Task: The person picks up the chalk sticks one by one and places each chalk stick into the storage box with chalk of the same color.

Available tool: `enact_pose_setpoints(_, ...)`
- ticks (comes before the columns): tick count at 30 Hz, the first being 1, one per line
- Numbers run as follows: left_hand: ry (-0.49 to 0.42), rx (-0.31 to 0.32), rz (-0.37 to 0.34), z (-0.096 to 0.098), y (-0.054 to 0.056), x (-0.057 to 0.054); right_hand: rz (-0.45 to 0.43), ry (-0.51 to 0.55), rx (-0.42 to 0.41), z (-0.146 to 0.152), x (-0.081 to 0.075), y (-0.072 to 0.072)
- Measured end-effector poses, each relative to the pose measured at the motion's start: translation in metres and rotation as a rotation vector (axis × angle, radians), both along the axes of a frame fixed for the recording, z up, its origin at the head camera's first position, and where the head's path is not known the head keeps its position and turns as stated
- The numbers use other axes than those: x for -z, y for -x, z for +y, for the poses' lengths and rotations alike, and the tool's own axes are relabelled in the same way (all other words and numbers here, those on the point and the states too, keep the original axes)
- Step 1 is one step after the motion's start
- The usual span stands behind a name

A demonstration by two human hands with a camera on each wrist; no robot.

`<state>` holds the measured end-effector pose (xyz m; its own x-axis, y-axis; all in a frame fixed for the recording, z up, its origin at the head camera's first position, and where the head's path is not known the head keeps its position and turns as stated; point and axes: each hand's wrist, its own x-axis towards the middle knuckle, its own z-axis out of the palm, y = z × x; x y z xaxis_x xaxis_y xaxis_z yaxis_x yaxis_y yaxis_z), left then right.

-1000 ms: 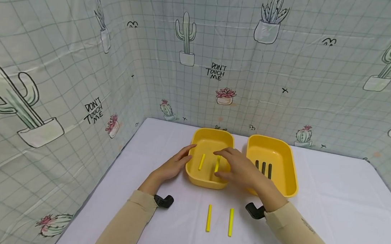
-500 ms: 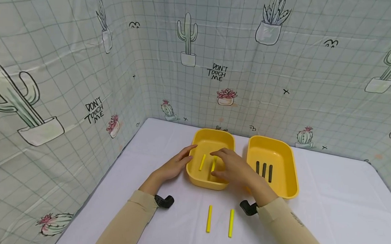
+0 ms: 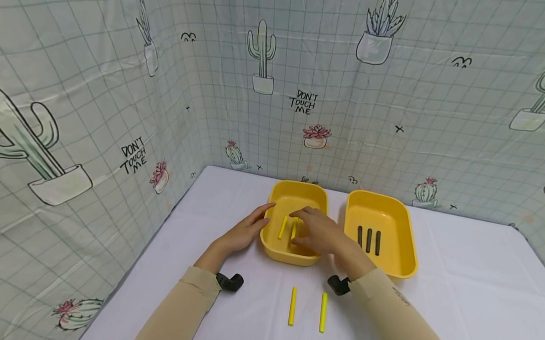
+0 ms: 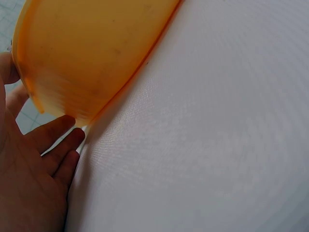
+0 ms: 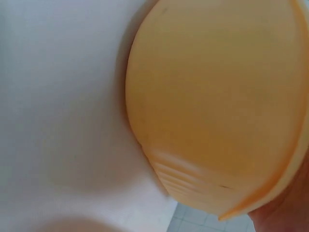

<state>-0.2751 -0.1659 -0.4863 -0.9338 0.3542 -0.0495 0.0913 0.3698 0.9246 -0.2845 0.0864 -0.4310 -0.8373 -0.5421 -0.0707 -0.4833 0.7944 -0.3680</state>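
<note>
Left tray [image 3: 292,258]: touched at its left rim by the left hand [image 3: 239,234], fingers extended. Inside: one yellow stick [image 3: 282,228] laid flat; another yellow stick [image 3: 294,230] pinched at its ends by the right hand [image 3: 317,231]. Right tray [image 3: 381,211]: three dark sticks [image 3: 369,240] contained. White tablecloth [image 3: 476,282]: two loose sticks [image 3: 292,306] placed.

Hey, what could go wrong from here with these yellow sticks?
The right hand holds a yellow stick, which might knock the neighbouring stick in the left tray. The left hand touches that tray, so a careless push could shift it. The black device nearest the right hand appears close to a loose stick on the table and might brush it.
</note>
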Motion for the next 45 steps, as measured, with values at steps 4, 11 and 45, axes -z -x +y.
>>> enact_pose_setpoints(4,-0.009,0.007,-0.007,0.001,0.0,-0.001,0.004,-0.011,0.004,-0.002,0.004,0.004)
enact_pose_setpoints(11,0.001,0.003,-0.02,0.001,0.0,0.0,0.012,-0.034,0.0,-0.006,0.01,0.008)
enact_pose_setpoints(45,0.012,0.016,0.005,0.001,0.0,-0.002,0.089,-0.154,0.004,-0.011,0.014,0.009)
